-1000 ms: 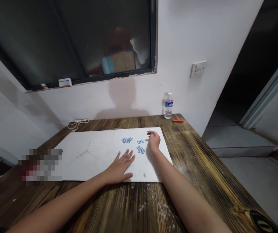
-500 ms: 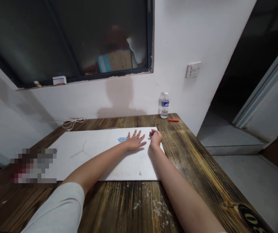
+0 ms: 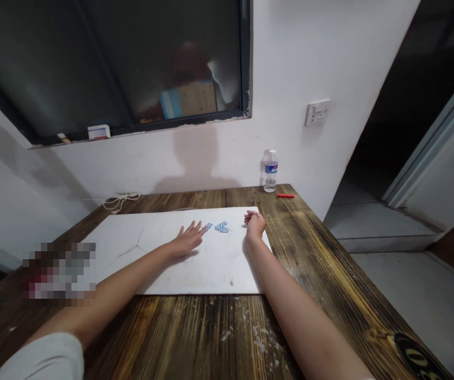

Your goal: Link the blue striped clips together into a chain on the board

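- The left hand (image 3: 187, 240) lies palm down on a white board (image 3: 219, 269), open with the fingers spread, holding nothing.
- The right hand (image 3: 254, 225) rests near the far right corner of the board, curled into a loose fist; nothing shows in its grip.
- Small blue-and-white paper pieces (image 3: 221, 227) lie in a loose cluster on the board between the hands, with a single piece (image 3: 209, 226) just beside the left hand's fingertips (image 3: 202, 225). The cluster sits nearer the right hand, but neither hand touches it.
- The board lies flat on a dark, scorched-looking wooden bench (image 3: 195, 330), and a thin grey Y-shaped mark (image 3: 134, 245) crosses its left part.
- At the bench's far edge stand a clear water bottle (image 3: 270, 171) and, just beside it, a red stick (image 3: 285, 196).
- A coiled white cord (image 3: 121, 201) lies at the far left of the bench.
- A pale sleeve (image 3: 40, 360) covers the left upper arm.
- A wall socket (image 3: 318, 112) sits on the white wall above the bench.
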A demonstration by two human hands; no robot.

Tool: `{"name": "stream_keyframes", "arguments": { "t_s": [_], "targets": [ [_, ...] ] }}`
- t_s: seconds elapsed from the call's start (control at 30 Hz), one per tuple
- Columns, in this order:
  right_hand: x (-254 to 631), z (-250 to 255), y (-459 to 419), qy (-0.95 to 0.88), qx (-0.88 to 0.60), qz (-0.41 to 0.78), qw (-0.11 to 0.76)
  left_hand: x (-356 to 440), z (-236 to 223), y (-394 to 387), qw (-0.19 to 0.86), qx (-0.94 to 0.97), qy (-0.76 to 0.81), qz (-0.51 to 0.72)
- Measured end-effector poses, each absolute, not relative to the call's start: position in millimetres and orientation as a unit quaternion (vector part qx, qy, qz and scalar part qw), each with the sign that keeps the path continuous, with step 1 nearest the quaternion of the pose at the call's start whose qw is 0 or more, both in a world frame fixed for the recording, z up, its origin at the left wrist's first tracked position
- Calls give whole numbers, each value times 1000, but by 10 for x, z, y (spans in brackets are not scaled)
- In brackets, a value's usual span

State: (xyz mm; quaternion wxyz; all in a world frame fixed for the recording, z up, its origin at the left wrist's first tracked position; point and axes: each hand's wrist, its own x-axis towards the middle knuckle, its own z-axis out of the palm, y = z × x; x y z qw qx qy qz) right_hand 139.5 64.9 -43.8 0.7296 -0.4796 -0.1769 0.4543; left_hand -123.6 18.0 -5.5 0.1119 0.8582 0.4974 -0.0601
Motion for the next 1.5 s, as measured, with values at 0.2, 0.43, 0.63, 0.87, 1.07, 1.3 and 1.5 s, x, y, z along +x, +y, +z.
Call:
{"name": "stream_keyframes", "arguments": {
  "t_s": [0.2, 0.43, 0.63, 0.87, 1.07, 1.3, 1.5],
  "targets": [
    [1382, -440, 639, -185, -487, 450, 725, -989, -62, -307, 71, 916, 388, -72],
    [1405, -443, 661, -174, -473, 452, 736, -199, -36, -212, 72, 938, 331, -72],
    [1532, -431, 729, -102, -423, 490, 755, 119, -62, 392, 70, 923, 368, -83],
    [1531, -432, 787, -92, -422, 501, 750, -462, 47, 875, 83, 832, 541, -87],
    [1512, -404, 751, -105, -427, 501, 745, -1182, 104, 569, 84, 839, 532, -79],
    [1488, -409, 727, -138, -446, 489, 737, -1373, -32, -138, 58, 895, 434, -78],
    [1438, -438, 683, -208, -483, 467, 711, -896, 38, -459, 88, 931, 342, -92]
  ]
}}
